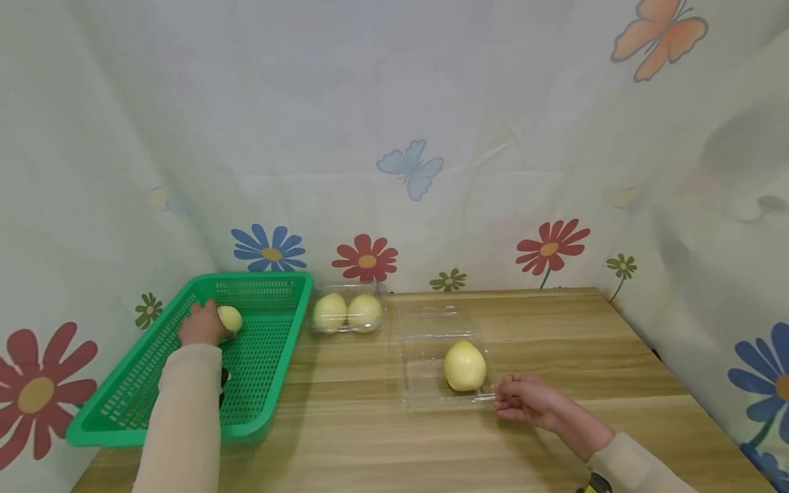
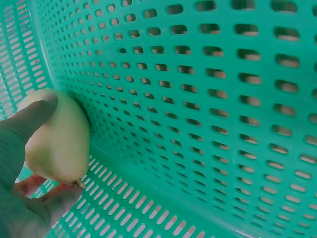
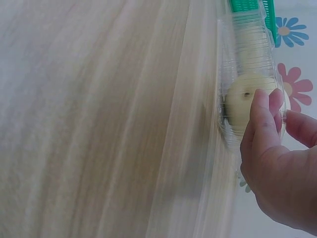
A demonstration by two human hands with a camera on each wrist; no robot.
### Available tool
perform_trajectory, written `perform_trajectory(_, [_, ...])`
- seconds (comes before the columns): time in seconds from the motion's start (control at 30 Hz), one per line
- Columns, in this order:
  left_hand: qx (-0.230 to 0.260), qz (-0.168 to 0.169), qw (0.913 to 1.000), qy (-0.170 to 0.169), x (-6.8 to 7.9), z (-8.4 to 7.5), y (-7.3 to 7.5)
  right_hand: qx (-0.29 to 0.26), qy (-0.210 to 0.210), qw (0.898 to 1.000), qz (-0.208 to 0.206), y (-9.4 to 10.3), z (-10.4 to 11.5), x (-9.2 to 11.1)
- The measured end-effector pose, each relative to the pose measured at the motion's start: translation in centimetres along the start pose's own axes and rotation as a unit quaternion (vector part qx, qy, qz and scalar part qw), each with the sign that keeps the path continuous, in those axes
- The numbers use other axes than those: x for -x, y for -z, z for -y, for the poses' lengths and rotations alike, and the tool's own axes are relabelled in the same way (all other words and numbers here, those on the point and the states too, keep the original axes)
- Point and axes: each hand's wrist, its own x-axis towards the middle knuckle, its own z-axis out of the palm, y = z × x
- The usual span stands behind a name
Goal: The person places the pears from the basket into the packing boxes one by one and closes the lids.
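Inside the green basket my left hand [image 1: 202, 323] grips a pale yellow pear [image 2: 62, 136], thumb on one side and fingers near its stem. The pear is beside the basket's perforated wall. My right hand [image 1: 527, 398] pinches the near right corner of a clear plastic box [image 1: 422, 383], whose lid lies folded back. One pear [image 1: 465, 366] sits in the right side of this box; its left side holds nothing visible. In the right wrist view, thumb and fingers [image 3: 265, 116] are on the rim, close to the pear in the box.
The green basket [image 1: 80, 437] stands on the left of the wooden table [image 1: 357, 438]. A small dark object [image 1: 224, 383] lies in it, partly behind my left sleeve. Between basket and box, another clear container [image 1: 345, 330] holds two pears. A flowered curtain [image 1: 419, 219] hangs behind the table.
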Motion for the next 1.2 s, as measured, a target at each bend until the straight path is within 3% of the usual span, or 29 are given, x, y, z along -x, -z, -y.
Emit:
perform_trajectory(0.37, [0.033,-0.01,0.9991,-0.023,1.1,1.2,0.4,0.001,-0.006,1.0,0.001,-0.2,0.6,0.0])
perform_trajectory(0.57, [0.062,-0.012,0.9976,-0.03,1.4,1.1,0.6,0.006,-0.005,1.0,0.0,-0.1,0.7,0.0])
perform_trajectory(0.7, [0.08,-0.032,0.9954,-0.042,1.4,0.8,0.9,0.006,-0.006,1.0,0.002,0.0,0.6,0.0])
perform_trajectory(0.87, [0.103,-0.065,0.9907,-0.06,1.3,0.1,2.1,0.004,-0.001,1.0,0.006,0.0,0.4,0.1])
perform_trajectory(1.2, [0.16,-0.097,0.9778,-0.095,2.1,-2.1,5.2,-0.001,-0.001,1.0,0.0,0.0,0.1,0.2])
